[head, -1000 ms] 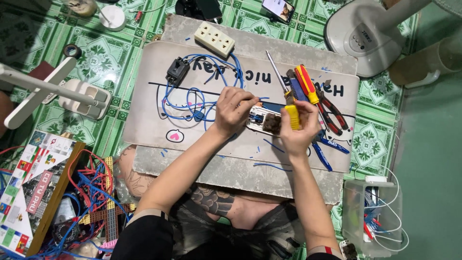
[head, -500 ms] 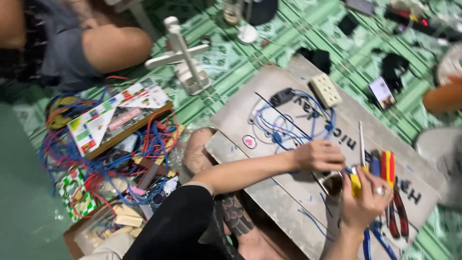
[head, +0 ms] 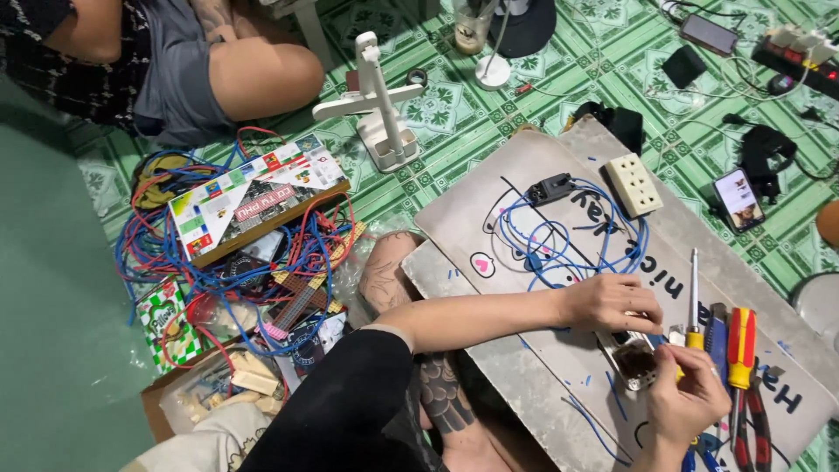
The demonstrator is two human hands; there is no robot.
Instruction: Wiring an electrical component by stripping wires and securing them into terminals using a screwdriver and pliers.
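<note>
My left hand [head: 612, 303] reaches across a grey cardboard sheet [head: 524, 385] and pinches the top of a small open socket box [head: 634, 360]. My right hand [head: 686, 402] is closed around a yellow-handled tool [head: 680, 374] at the box's right side. Just right of both hands lie a slim screwdriver [head: 693, 293], a red and yellow screwdriver [head: 741, 345] and red-handled pliers [head: 753, 428]. Looped blue wire [head: 559, 245] lies on the sheet above my left hand, beside a black plug block [head: 551, 188] and a white socket [head: 634, 183].
Another person [head: 218, 70] sits on the green tiled floor at top left. A box of tangled red and blue wires [head: 253, 210] lies left of my knee. A white stand [head: 380, 114], a phone [head: 738, 199] and a power strip [head: 804, 52] lie around the sheet.
The view has swung left and tilted, bringing the wire box and the seated person into sight. Both hands stay at the socket box.
</note>
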